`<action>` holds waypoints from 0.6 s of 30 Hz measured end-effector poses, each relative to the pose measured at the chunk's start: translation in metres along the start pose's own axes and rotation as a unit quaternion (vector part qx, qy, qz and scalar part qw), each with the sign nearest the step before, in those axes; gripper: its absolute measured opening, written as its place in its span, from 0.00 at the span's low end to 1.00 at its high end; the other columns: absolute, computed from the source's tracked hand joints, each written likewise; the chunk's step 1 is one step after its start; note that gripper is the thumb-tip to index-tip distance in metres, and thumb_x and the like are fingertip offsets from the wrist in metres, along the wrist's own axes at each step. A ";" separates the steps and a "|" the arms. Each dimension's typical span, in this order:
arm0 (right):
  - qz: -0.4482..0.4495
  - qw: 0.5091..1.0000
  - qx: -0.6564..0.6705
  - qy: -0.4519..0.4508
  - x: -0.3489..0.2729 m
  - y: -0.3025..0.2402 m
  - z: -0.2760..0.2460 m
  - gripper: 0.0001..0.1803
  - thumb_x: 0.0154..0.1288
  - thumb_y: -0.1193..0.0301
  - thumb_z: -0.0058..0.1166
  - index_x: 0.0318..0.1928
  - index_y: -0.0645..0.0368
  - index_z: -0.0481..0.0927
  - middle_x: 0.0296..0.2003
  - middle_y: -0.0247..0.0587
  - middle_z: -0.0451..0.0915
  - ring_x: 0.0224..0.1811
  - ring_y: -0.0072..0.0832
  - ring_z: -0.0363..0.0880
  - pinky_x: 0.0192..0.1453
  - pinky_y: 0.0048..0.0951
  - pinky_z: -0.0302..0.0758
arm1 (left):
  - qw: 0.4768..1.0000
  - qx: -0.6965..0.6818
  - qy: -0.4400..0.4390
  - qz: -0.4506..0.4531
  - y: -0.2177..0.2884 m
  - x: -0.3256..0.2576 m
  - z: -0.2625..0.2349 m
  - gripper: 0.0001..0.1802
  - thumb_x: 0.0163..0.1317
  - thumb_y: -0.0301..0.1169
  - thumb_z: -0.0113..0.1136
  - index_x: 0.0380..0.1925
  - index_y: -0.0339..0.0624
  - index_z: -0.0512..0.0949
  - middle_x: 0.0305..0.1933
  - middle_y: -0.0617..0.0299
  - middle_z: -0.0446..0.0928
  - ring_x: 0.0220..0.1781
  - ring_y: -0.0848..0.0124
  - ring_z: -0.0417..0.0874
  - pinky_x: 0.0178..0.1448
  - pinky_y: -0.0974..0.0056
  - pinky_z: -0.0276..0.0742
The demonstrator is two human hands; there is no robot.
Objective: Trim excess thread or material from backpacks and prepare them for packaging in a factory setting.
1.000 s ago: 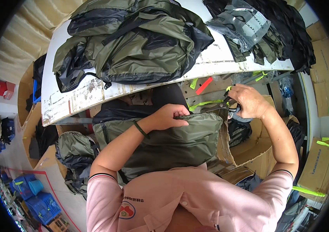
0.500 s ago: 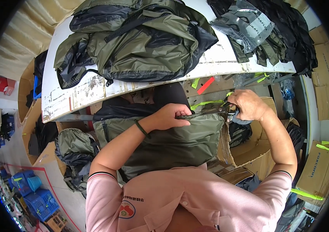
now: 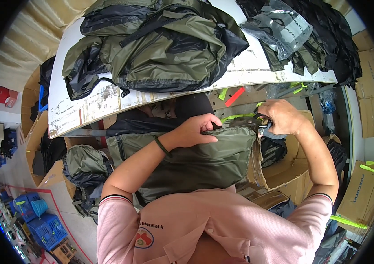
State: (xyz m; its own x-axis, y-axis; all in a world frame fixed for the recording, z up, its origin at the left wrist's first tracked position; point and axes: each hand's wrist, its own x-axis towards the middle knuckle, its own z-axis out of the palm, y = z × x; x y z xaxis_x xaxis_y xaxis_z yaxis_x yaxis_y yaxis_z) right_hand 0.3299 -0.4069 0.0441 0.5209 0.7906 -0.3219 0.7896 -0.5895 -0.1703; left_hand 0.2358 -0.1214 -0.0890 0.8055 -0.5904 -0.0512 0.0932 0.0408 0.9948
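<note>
Shiny olive-green fabric piece (image 3: 196, 163), creased, across the lap, top edge in left hand (image 3: 197, 130).

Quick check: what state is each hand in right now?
Left hand: closed, pinching the green fabric at its upper edge.
Right hand: closed around a dark tool, apparently scissors.

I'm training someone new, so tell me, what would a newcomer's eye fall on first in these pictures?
Probably the big heap of shiny green-and-black fabric on the white table at the top. Next, perhaps, the left hand in the middle, pinching the top edge of a green cloth, and the right hand near that edge's right end, holding what looks like scissors. A bright red strip also stands out below the table's edge.
</note>
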 end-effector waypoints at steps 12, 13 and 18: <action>0.024 0.997 0.037 -0.065 0.010 -0.004 0.002 0.25 0.43 0.53 0.71 0.31 0.61 0.77 0.31 0.52 0.80 0.36 0.50 0.79 0.37 0.46 0.73 | 0.999 0.025 0.004 0.024 0.000 -0.002 0.000 0.29 0.56 0.25 0.69 0.56 0.41 0.68 0.30 0.71 0.70 0.31 0.84 0.66 0.36 0.74 0.65; 0.021 0.997 0.036 -0.065 0.013 -0.008 0.003 0.25 0.43 0.53 0.71 0.31 0.61 0.77 0.31 0.52 0.80 0.36 0.50 0.79 0.37 0.46 0.73 | 1.000 0.018 0.005 0.022 -0.001 -0.002 0.000 0.29 0.56 0.25 0.69 0.57 0.41 0.68 0.30 0.71 0.70 0.31 0.83 0.67 0.36 0.74 0.65; -0.014 0.933 0.358 0.022 0.036 -0.032 0.039 0.18 0.51 0.71 0.71 0.37 0.63 0.75 0.30 0.44 0.78 0.32 0.32 0.77 0.39 0.33 0.73 | 0.995 0.079 0.034 0.041 0.023 -0.002 0.004 0.26 0.54 0.29 0.71 0.52 0.41 0.72 0.30 0.70 0.71 0.30 0.81 0.67 0.35 0.73 0.66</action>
State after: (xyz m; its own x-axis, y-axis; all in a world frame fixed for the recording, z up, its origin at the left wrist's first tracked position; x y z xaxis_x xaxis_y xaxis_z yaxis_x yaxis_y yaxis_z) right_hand 0.3106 -0.3662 0.0013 0.5287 0.8042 -0.2716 0.3915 -0.5149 -0.7626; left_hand 0.2343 -0.1225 -0.0654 0.8445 -0.5347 0.0306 -0.0633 -0.0429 0.9971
